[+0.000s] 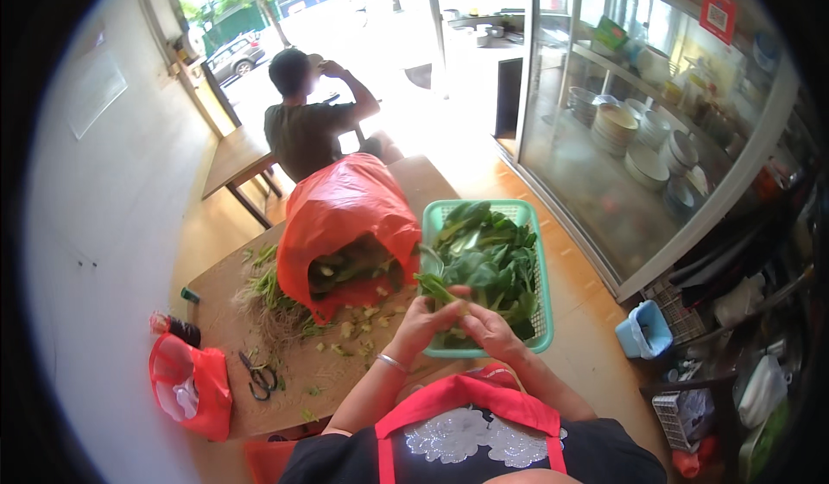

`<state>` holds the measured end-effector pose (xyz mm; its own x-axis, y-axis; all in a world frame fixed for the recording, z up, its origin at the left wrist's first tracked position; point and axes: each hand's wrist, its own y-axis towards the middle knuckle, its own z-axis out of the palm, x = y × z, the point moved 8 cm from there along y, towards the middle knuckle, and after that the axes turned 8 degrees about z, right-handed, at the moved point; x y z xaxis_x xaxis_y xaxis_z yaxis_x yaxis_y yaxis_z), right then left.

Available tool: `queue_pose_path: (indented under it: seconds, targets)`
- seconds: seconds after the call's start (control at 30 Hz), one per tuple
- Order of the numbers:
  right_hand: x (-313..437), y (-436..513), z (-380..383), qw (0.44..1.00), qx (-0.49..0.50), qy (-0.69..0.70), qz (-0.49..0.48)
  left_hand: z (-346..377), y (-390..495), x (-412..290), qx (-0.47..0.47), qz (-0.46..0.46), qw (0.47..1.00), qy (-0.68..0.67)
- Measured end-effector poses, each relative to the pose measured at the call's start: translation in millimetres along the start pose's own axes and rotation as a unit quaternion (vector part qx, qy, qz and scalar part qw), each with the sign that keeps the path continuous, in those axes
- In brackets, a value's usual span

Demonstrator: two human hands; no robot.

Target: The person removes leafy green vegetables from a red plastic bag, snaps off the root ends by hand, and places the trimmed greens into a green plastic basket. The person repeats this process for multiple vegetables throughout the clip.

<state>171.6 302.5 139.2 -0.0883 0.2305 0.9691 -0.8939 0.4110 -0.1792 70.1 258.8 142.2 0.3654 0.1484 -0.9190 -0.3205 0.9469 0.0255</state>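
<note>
My left hand (pixel 421 325) and my right hand (pixel 489 330) meet over the near left part of a green plastic basket (pixel 546 290), both on a piece of leafy green vegetable (pixel 440 288). Its leaves point up and left. Loose leafy greens (pixel 492 257) fill much of the basket. To the left, a red plastic bag (pixel 350 192) lies with its mouth towards me and more greens inside. Trimmed stems and roots (pixel 275 309) are heaped beside that bag, and cut bits are scattered on the wooden table (pixel 227 290).
Black-handled scissors (pixel 260 378) and a small red bag (pixel 210 387) lie at the table's left. Beyond the table a person (pixel 304 121) sits facing away, one hand raised to the head. A glass partition (pixel 583 179) with stacked bowls and a blue bin (pixel 643 330) stand right.
</note>
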Motion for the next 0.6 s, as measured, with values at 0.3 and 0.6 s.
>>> queue_pose_path:
  seconds: [0.3, 0.6]
  targets:
    - [-35.9, -8.1, -60.4, 0.98, -0.195, -0.035, -0.022, 56.1, 0.4, -13.1, 0.009, 0.373, 0.81, 0.453]
    - [-76.3, -59.4, -117.3, 0.948, -0.277, -0.023, 0.154, -1.0, 59.1, -3.1, -0.111, 0.197, 0.725, 0.651]
